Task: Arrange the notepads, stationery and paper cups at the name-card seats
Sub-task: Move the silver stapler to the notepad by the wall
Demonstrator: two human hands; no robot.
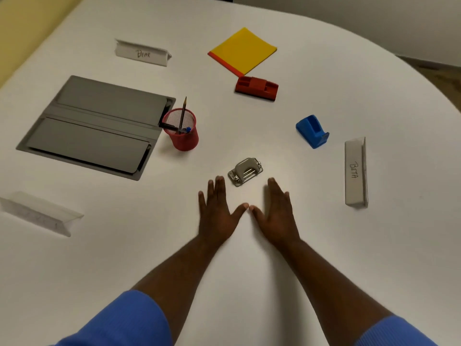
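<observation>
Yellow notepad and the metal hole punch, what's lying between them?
Head view: a red plastic item right by the yellow notepad; from there to the hole punch, bare table.

Office meeting room. Identified by large white round-ended table point(336, 71) with grey flush cable hatch point(97, 126) set toward left edge; folded name card marked BETA point(355, 172) near right edge, second name card point(143, 53) toward far edge; stationery mid-table: red mesh pen cup point(183, 136), metal hole punch point(245, 171), blue tape dispenser point(311, 131), yellow notepad point(243, 49).
</observation>
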